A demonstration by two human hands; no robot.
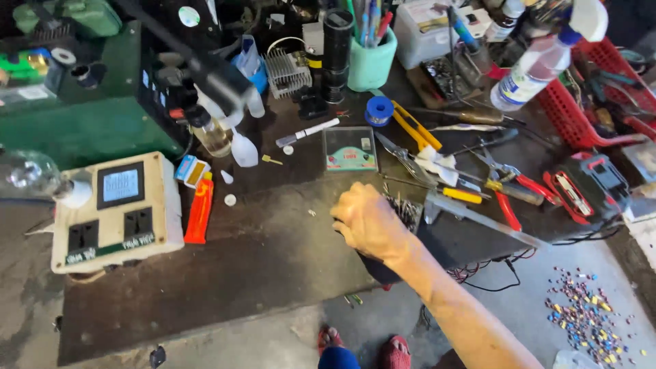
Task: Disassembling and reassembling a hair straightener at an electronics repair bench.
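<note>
Right hand (pixel 369 222) curls closed over a dark finned block (pixel 404 212), which lies just beneath it.

Orange tube (pixel 199 210), teal cup (pixel 371 63), red basket (pixel 572 109), cream socket box (pixel 116 212).

Electronics repair workshop: grimy workbench (pixel 225 266), red pliers (pixel 502 195) right of the hand (pixel 369 222), socket tester box (pixel 116 212) left.
</note>
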